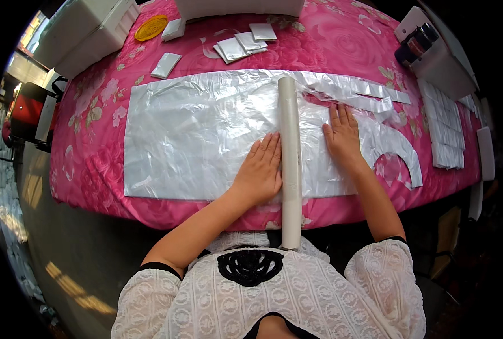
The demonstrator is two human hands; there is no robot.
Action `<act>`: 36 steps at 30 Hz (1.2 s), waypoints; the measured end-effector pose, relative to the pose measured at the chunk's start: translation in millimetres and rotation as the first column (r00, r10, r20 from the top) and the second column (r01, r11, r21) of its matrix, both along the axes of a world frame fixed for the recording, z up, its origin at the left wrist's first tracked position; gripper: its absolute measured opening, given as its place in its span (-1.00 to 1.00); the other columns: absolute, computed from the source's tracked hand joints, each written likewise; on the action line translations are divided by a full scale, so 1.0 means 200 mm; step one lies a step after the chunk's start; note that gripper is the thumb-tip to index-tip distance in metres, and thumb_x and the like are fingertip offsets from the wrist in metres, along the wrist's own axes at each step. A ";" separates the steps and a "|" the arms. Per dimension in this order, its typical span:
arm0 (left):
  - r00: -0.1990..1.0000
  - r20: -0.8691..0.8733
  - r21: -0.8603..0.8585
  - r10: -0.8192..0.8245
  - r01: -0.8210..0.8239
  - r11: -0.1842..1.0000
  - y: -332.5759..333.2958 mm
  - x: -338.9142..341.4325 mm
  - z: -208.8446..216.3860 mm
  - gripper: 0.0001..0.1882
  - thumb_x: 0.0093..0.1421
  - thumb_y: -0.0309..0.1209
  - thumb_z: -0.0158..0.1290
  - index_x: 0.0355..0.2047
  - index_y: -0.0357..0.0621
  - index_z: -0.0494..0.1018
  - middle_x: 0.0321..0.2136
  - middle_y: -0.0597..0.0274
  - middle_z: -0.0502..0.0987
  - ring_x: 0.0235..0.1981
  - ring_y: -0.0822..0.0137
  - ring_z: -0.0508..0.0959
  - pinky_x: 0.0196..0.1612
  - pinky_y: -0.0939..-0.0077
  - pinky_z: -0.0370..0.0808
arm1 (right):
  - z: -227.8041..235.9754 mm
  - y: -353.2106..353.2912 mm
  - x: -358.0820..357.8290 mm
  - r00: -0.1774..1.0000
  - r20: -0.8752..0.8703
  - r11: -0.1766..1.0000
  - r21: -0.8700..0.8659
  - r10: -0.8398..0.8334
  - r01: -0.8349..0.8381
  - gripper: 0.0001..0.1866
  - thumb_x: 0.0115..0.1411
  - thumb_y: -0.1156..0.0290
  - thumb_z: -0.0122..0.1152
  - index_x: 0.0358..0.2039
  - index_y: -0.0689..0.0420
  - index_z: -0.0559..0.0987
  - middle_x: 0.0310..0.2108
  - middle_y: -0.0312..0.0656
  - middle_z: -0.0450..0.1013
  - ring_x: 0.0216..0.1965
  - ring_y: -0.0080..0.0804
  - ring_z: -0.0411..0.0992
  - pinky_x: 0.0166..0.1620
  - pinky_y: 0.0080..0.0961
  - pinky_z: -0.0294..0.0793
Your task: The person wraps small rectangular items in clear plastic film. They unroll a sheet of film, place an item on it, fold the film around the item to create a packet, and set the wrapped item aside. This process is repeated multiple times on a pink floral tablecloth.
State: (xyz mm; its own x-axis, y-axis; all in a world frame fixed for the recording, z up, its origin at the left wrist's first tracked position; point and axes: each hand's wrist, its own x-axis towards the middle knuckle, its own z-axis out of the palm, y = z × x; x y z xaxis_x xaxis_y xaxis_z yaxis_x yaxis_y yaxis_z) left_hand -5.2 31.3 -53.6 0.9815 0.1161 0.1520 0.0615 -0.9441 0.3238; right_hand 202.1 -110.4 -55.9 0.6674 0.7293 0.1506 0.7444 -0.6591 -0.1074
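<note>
A thin, shiny whitish plastic apron (pixel 195 135) lies spread across the table, its curved neck loop (pixel 412 155) at the right end and loose strips along its far right edge. Across it, running from far to near, rests a long pale tube (pixel 290 147), whose near end juts over the table edge toward my body. My left hand (pixel 260 169) lies flat on the plastic against the tube's left side, fingers stretched out. To the right of the tube, my right hand (pixel 343 135) presses flat on the apron below the loose strips, its fingers extended and holding nothing.
Several folded plastic packets (pixel 234 48) lie beyond the apron, near a yellow round item (pixel 151 27). White foam boxes (pixel 87 34) stand at the far left and far middle. Stacked folded packets (pixel 442 127) and a dark bottle (pixel 415 44) sit at the right. A pink flowered cloth (pixel 93 164) covers the table.
</note>
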 end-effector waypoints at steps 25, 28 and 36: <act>1.000 -0.003 -0.036 0.004 -0.004 0.999 0.00 0.00 0.00 -0.32 0.06 -0.33 -0.22 0.18 -0.43 -0.01 0.22 -0.14 -0.02 0.27 0.03 -0.03 0.29 0.20 -0.14 | 0.19 0.55 0.17 0.254 -0.860 0.521 0.478 0.443 0.707 -0.51 0.13 0.26 0.15 0.00 0.19 0.26 -0.18 -0.22 0.37 -0.24 -0.45 0.38 -0.19 -0.54 0.35; 1.000 0.011 -0.039 -0.003 0.004 0.999 -0.01 0.00 0.00 -0.32 0.07 -0.32 -0.24 0.19 -0.43 -0.03 0.22 -0.14 -0.02 0.27 0.04 -0.03 0.29 0.21 -0.14 | 0.30 0.46 0.38 0.374 -0.729 0.230 0.581 0.573 0.780 -0.47 0.15 0.31 0.11 0.07 0.21 0.18 -0.14 -0.16 0.36 -0.09 -0.35 0.38 -0.10 -0.49 0.35; 0.946 0.243 -0.490 0.213 -0.070 0.869 0.07 -0.01 0.03 -0.32 0.01 -0.43 0.00 0.16 -0.29 0.07 0.20 -0.08 0.05 0.23 0.04 0.07 0.24 0.24 0.01 | 0.65 0.47 -0.10 0.647 -0.344 0.611 0.754 0.681 -0.241 -0.34 0.15 -0.03 0.03 0.14 0.15 0.28 0.16 0.05 0.16 0.23 -0.14 0.07 0.21 -0.22 0.01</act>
State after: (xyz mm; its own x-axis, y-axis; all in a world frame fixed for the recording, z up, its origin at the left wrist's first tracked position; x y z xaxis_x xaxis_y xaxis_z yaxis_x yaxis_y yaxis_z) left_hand -7.1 46.0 -47.6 0.8729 0.3779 0.3085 0.0221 -0.6625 0.7488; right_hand 181.9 -17.0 73.1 0.3650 0.8384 0.4048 0.5628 0.1477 -0.8133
